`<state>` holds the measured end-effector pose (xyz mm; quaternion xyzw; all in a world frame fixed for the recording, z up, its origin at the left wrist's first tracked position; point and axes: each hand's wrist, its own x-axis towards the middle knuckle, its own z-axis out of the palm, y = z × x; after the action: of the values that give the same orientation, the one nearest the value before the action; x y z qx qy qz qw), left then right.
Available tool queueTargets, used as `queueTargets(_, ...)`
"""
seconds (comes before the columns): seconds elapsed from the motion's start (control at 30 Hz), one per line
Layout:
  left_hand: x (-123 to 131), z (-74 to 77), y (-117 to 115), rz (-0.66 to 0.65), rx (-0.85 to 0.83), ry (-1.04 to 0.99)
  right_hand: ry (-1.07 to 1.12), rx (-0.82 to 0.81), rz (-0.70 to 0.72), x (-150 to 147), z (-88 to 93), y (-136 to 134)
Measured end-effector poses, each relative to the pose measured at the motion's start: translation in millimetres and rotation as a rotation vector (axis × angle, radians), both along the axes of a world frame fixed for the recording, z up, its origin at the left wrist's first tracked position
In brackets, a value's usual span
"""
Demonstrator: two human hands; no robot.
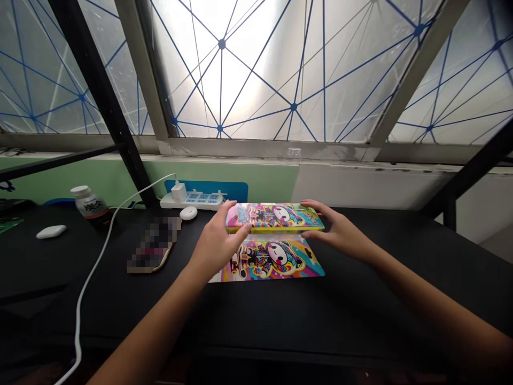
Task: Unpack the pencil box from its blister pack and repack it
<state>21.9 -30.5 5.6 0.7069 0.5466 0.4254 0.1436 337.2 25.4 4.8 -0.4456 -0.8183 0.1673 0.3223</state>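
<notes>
A flat, brightly printed box (276, 215) with a cartoon figure and a yellow edge is held between my two hands, just above the black table. My left hand (219, 239) grips its left end, thumb at the front edge. At the opposite end, my right hand (342, 231) has its fingers along the far edge and its thumb near the front. Below and nearer to me lies a flat printed card (276, 260) with a similar cartoon figure; whether it is joined to the box I cannot tell. My left wrist covers part of its left side.
To the left lie a phone (154, 246), a round white case (188, 213), a white oval object (51, 232) and a bottle (91, 206). A white cable (94, 262) runs to a power strip (200, 200) by the wall. Dark metal posts (104, 101) frame the black table (320, 326).
</notes>
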Motion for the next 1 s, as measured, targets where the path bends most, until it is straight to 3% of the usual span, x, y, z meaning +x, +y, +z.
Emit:
queueTargets(0.1,9,-1.8,26,-0.002,-0.050,0.204,-0.098,0.028,0.013,-5,-11.9,30)
queueTargets(0.23,8,-26.2,39,0.031,-0.142,0.489,-0.205,0.041,0.032,-9,-37.8,46)
queueTargets(0.33,3,-33.7,40,-0.007,-0.181,0.615,-0.379,0.115,0.011,-12,-44.3,41)
queueTargets(0.43,6,-27.0,44,0.012,-0.201,0.651,-0.527,0.283,-0.015,-25,-41.6,23)
queueTargets(0.53,18,-19.6,54,0.016,-0.198,0.616,-0.502,0.372,0.129,-51,-38.9,-4)
queueTargets(0.67,29,-22.3,68,-0.039,-0.219,0.647,-0.449,0.110,0.459,-83,-39.5,-39)
queueTargets(0.73,26,-26.0,74,-0.080,-0.252,0.689,-0.445,-0.067,0.533,-89,-38.1,-46)
queueTargets(0.83,9,-29.6,78,-0.127,-0.283,0.708,-0.439,-0.216,0.532,-84,-30.3,-46)
queueTargets(1.0,-25,-34.4,82,-0.126,-0.303,0.726,-0.358,-0.263,0.478,-71,-21.7,-38)
